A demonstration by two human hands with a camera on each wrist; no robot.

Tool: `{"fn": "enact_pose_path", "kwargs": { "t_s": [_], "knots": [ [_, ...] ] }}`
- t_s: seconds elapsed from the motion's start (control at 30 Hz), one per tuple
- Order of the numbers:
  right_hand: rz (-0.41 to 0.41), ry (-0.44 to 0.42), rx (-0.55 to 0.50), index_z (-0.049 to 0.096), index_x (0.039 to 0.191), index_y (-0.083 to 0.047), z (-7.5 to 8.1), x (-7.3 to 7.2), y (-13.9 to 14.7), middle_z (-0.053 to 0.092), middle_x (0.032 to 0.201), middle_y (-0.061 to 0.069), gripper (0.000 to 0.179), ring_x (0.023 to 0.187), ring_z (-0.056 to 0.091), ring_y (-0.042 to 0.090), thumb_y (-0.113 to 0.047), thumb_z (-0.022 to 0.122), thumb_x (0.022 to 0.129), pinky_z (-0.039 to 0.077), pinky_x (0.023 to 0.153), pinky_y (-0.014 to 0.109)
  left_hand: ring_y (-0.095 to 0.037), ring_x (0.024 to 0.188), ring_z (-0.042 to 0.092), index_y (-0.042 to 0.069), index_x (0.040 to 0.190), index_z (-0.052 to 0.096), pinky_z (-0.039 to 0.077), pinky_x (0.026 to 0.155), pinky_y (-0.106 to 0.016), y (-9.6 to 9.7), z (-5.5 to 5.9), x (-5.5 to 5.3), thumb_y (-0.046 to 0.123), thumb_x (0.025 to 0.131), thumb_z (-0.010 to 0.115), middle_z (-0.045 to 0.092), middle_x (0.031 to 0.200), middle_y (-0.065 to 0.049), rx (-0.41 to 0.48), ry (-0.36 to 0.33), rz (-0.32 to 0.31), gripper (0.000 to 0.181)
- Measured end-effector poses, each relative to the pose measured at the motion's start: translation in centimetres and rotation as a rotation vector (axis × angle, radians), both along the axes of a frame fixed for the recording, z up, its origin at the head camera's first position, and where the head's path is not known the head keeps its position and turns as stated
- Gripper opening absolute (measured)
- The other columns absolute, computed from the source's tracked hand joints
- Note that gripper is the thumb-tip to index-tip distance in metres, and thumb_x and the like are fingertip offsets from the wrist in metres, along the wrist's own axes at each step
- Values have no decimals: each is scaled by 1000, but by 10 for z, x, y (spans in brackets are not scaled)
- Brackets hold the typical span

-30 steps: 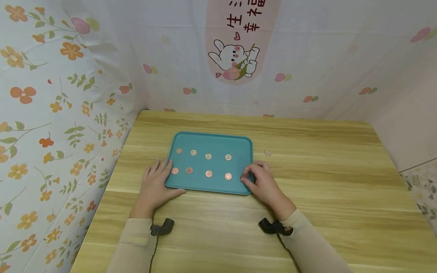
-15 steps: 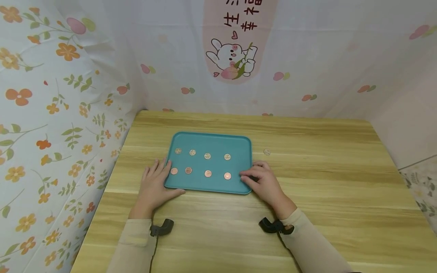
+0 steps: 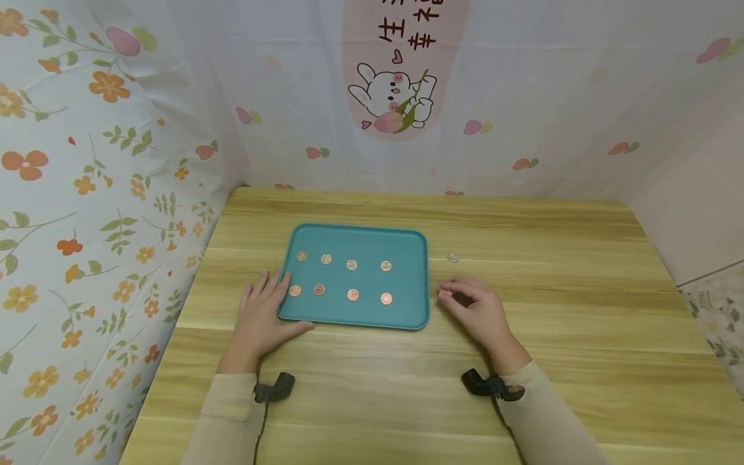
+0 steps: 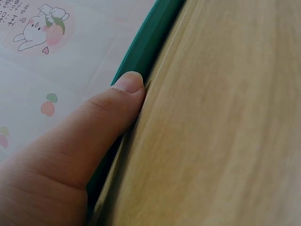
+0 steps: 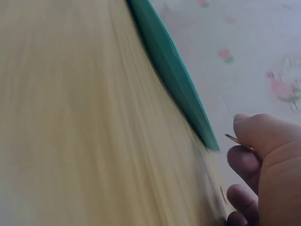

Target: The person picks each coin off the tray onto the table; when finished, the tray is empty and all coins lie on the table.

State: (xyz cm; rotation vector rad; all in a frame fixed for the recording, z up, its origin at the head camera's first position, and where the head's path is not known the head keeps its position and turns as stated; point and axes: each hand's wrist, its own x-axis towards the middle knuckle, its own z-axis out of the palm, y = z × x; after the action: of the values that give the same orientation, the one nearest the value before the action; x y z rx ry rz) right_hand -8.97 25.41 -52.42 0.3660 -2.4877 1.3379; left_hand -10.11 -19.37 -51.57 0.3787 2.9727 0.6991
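- Since half a second ago, my right hand [image 3: 482, 316] has moved right, from over the right rim to just beyond it; my left hand has kept its place.
- Between right thumb and forefinger I pinch a thin, round, copper-coloured metal coin [image 5: 230, 137], held up off the wood; its face is mostly hidden.
- With my left hand [image 3: 261, 323], fingers straight and spread, I hold nothing: fingertips rest at the left rim of a teal rectangular tray [image 3: 360, 240], thumb along its near edge.
- Step in hand, as I judge it: carrying this coin off the tray to the right while my left hand steadies the tray.
- Inside the tray lie two rows of four: pale gold-toned round coins [image 3: 351, 265] on the far side, copper-coloured round coins [image 3: 352, 295] on the near side, all apart.
- Right of the tray, farther off than my right hand, one pale round coin [image 3: 453, 257] lies on the yellowish wood-grain table [image 3: 581, 290].
- My next move, I'd say, calls for lowering the pinched coin flat, near that pale one but not touching it, then parting thumb and finger; being so thin, it could slip or roll.
- Along the far edge hangs a white printed cloth [image 3: 290, 97].
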Motion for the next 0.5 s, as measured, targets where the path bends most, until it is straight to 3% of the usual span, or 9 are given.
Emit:
{"fn": "enact_pose_path", "kwargs": {
  "t_s": [0.27, 0.5],
  "knots": [
    [-7, 36, 126, 85, 106, -5, 0, 10, 28, 80, 107, 7, 22, 117, 64, 36, 1, 89, 84, 37, 108, 17, -45, 161, 13, 2, 167, 34, 6, 126, -67, 0, 0, 0, 66, 76, 88, 25, 174, -20, -5, -7, 1, 123],
    [51, 67, 189, 85, 107, -5, 0, 10, 33, 81, 104, 4, 26, 115, 62, 36, 2, 90, 82, 40, 106, 30, -45, 161, 12, 2, 167, 33, 5, 126, -66, 1, 1, 0, 65, 76, 88, 24, 174, -19, 0, -10, 7, 124]
  ]
}}
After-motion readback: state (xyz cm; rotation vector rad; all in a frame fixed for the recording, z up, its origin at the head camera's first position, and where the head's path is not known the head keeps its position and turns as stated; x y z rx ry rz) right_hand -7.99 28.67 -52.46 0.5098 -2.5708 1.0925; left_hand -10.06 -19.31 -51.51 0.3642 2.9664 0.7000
